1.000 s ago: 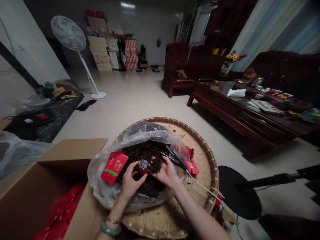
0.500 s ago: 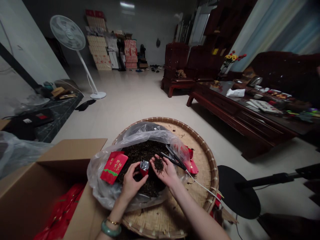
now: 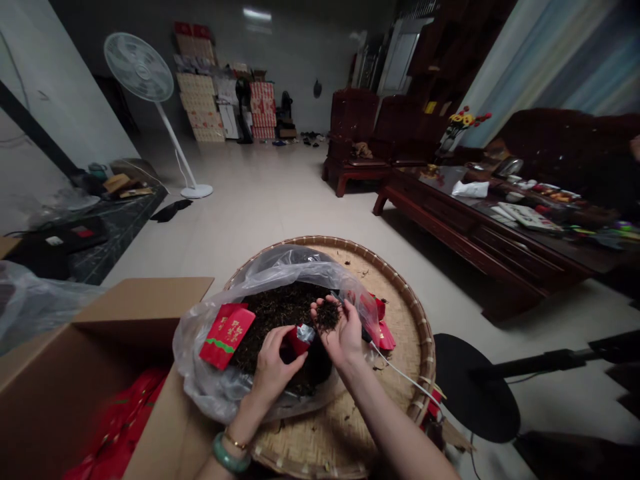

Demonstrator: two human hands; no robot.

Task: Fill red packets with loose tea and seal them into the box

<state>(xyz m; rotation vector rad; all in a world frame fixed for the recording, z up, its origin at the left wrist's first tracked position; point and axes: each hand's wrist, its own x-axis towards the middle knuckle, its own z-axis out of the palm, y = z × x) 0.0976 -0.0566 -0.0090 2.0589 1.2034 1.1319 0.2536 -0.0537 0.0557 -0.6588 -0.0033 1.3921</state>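
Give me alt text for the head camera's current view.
The left hand holds a small red packet beside the right hand, whose palm cups dark dried leaves, over an open plastic bag of similar leaves on a round woven tray. A cardboard box stands left.

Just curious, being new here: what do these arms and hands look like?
They are a person's, without gloves. Just behind the left hand are a thin gold-coloured bracelet and a thicker, smooth green bangle. The right hand shows no jewellery, and no sleeve is in view.
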